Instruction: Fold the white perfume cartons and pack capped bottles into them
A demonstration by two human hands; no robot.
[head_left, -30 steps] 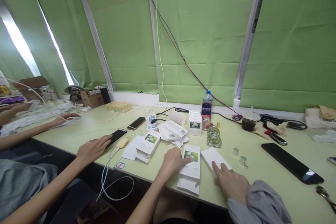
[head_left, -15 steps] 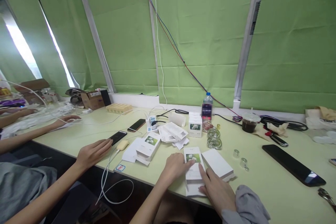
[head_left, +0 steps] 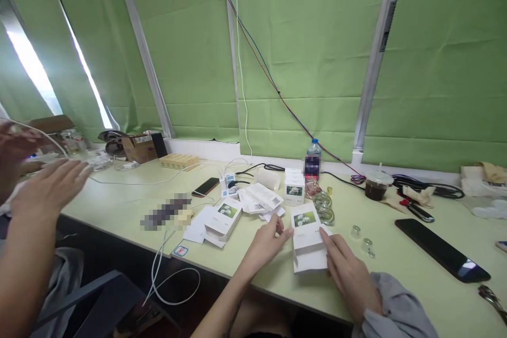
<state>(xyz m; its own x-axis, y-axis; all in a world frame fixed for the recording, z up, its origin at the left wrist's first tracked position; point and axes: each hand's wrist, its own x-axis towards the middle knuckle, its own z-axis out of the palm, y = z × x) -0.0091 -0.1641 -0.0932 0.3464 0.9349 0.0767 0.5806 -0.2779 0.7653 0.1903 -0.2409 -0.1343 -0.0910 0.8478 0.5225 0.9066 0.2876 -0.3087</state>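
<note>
A white carton [head_left: 307, 243] with a green photo of white flowers leans upright before me, its lower flap open toward me. My right hand [head_left: 348, 269] grips its right side, thumb on the front. At the carton's left edge is my left hand [head_left: 267, 243], fingers loosely curled and the thumb reaching to the edge, not wrapped around it. A white corner shows behind the carton by my right fingers; the rest is hidden. Left of my left hand lies a similar white carton [head_left: 224, 222] on loose paper [head_left: 196, 227]. Clear glass-like rings [head_left: 324, 208] lie just behind.
Flattened packaging [head_left: 261, 198], a small white box [head_left: 294, 187], a bottle [head_left: 312, 158] and a lidded drink cup [head_left: 378, 185] stand farther back. A black tablet-like slab [head_left: 441, 248] is at right. At left a co-worker's hand [head_left: 51, 190] is raised near white cables.
The carton has been lifted and tilted up, slightly rightward, in my right hand. My left fingers have come off its front. The co-worker's hand has left the phone and risen at left.
</note>
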